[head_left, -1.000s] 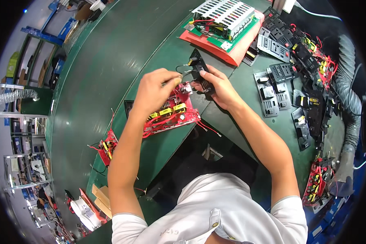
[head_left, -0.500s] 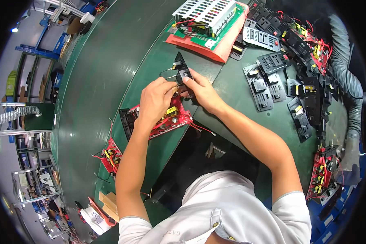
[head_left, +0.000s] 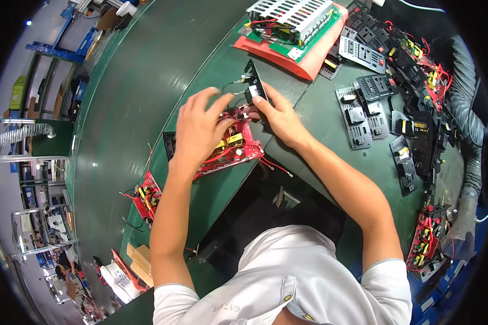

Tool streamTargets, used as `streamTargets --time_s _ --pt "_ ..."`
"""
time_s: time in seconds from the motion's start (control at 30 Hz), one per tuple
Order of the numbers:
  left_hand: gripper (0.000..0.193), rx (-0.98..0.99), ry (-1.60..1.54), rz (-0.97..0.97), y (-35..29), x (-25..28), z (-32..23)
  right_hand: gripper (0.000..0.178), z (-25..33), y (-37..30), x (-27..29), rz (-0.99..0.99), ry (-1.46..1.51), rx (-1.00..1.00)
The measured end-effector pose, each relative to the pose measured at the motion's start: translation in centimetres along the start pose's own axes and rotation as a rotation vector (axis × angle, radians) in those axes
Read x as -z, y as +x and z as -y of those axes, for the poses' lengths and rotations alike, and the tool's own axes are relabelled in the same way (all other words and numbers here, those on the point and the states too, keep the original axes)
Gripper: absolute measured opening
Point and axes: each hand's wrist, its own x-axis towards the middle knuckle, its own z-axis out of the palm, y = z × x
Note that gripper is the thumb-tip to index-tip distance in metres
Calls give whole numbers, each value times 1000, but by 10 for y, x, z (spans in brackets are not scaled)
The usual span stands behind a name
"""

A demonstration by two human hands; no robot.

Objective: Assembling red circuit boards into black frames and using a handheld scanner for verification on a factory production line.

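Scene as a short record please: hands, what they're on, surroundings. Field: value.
left hand: over the red circuit board; whether it grips anything is hidden
right hand: holds a black panel, on edge
board location: on the green table, red wires trailing from its right end
left side: smaller red board with wires
far side: metal-cased unit on an orange sheet
right side: loose panels, some with sockets; grey ribbed hose beyond
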Motion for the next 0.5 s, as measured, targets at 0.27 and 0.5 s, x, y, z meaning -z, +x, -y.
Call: streamTargets --time_s 0.27,0.5 --pt "25 673 -892 149 -35 3 46 48 -5 1 0 55 70 0" --pt "27 732 -1146 17 5 2 26 56 0 -2 -1 72 26 57"
